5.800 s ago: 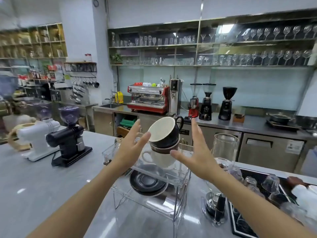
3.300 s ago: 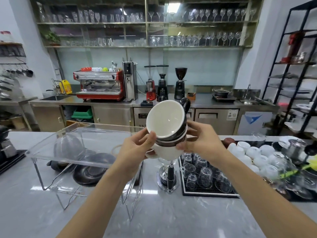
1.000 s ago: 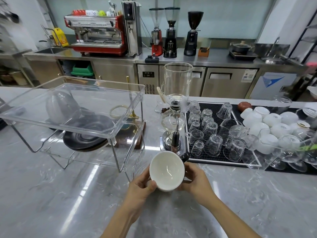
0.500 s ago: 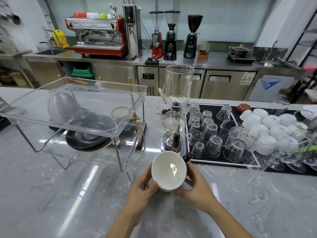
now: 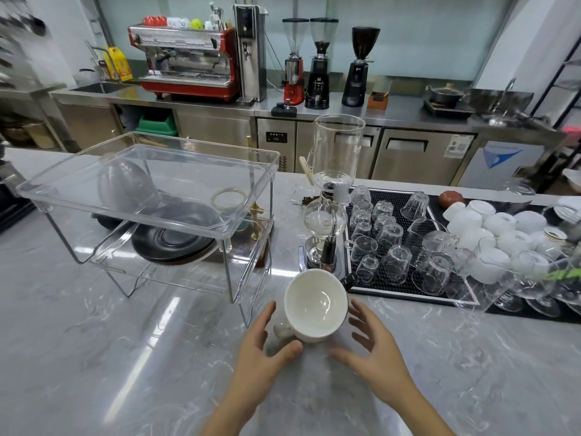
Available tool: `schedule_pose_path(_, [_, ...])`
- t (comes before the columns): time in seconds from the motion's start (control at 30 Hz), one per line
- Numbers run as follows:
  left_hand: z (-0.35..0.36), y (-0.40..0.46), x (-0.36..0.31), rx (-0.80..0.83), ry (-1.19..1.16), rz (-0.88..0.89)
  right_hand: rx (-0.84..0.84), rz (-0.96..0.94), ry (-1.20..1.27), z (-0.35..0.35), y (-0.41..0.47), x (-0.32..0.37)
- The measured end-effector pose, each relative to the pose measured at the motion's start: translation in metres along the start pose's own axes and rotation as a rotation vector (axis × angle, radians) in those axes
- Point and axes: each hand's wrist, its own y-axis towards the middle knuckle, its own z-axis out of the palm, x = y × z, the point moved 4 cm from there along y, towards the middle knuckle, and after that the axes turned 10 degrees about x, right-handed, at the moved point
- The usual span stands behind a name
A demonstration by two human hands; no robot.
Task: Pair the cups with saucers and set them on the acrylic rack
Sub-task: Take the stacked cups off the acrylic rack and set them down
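Fingers: both hands spread and relaxed, gripping nothing; left hand [image 5: 267,347] thumb close by the lower cup, right hand [image 5: 371,350] just beside the stack.
Cups [image 5: 316,305]: stacked on the table [image 5: 125,357], near the rack [image 5: 147,184].
Handling: glazed ceramic, probably slippery, breakable (stack leans); hold by the handle [image 5: 349,281] or walls.
Saucers [image 5: 176,237]: lower rack shelf.

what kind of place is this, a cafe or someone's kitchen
Most likely a cafe or coffee bar, seen from behind the counter. A red espresso machine and three coffee grinders stand on a steel back counter, and a mat of upturned glasses sits beside many white cups.
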Motion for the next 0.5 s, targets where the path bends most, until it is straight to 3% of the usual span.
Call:
schedule_pose_path(0.17, [-0.011,-0.033,-0.001,-0.144,0.461,0.15,-0.005,-0.066,-0.27,0.01,-0.031,0.003])
schedule_pose_path(0.33, [-0.014,-0.063,0.003,-0.182,0.838,0.261,0.045,-0.186,-0.545,0.045,-0.054,0.014])
schedule_pose_path(0.5, [-0.034,-0.087,0.007,-0.24,0.968,0.213,0.117,-0.233,-0.754,0.084,-0.061,0.032])
